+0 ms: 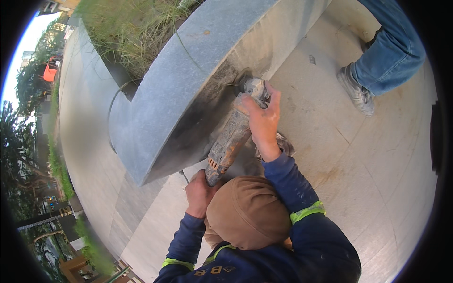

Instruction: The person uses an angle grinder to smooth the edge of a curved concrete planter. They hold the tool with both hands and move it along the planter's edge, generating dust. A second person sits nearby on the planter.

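Note:
Both my hands are on a dusty, stained angle grinder [229, 144]. My left hand [199, 193] is closed round its rear end. Near the head, my right hand [263, 121] grips it, thumb and fingers wrapped about the body. The grinder's disc [243, 81] is at the side face of a grey stone planter edge [188, 61], partly hidden by the tool head; I cannot tell whether it is spinning. Dark marks cover the stone face beside it. A rounded brown cloth shape [250, 212] lies between my navy sleeves.
Another person's leg in blue jeans [389, 56] and a grey shoe [356, 89] stand at the right. A dusty shoe [283, 144] shows beyond my right wrist. Long grass [137, 33] grows in the planter. Pale paving [349, 174] spreads around, with greenery at far left.

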### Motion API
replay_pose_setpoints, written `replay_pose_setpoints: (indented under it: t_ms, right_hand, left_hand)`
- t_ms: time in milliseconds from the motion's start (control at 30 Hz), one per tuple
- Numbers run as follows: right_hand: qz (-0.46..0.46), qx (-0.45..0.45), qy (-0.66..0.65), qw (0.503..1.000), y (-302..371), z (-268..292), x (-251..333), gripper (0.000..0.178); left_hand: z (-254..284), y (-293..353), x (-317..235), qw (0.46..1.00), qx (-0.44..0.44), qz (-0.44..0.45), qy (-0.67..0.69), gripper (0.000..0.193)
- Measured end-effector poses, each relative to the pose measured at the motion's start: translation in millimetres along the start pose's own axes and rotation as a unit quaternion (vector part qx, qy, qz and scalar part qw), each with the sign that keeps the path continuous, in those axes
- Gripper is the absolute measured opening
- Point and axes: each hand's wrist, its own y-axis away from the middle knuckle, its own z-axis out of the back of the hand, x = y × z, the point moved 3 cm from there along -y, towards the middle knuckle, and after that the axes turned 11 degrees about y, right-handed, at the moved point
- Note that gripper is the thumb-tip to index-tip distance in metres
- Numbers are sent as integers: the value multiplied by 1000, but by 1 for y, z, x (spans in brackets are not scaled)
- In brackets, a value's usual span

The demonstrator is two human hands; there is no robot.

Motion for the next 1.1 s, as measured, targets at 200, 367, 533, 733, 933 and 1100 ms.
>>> replay_pose_setpoints:
  t_ms: [200,367,533,733,933,1100]
  right_hand:
    - [116,24,-60,991,1,2,47,66]
    - [42,11,-59,997,1,-4,8,67]
    - [3,-3,39,999,0,-2,-11,68]
    - [97,41,-84,991,1,1,46,69]
    - [5,21,-28,999,5,-2,3,69]
    - [8,21,-16,1000,2,-5,-9,68]
  left_hand:
    - [6,-2,-8,998,-56,-10,33,37]
    - [-1,0,4,1000,-12,8,8,36]
    - [-4,1,7,1000,-3,-12,-19,36]
    - [3,-1,-8,997,-62,-25,30,34]
    - [-2,2,8,1000,5,17,-1,36]
    - [-1,2,8,1000,7,4,-19,36]
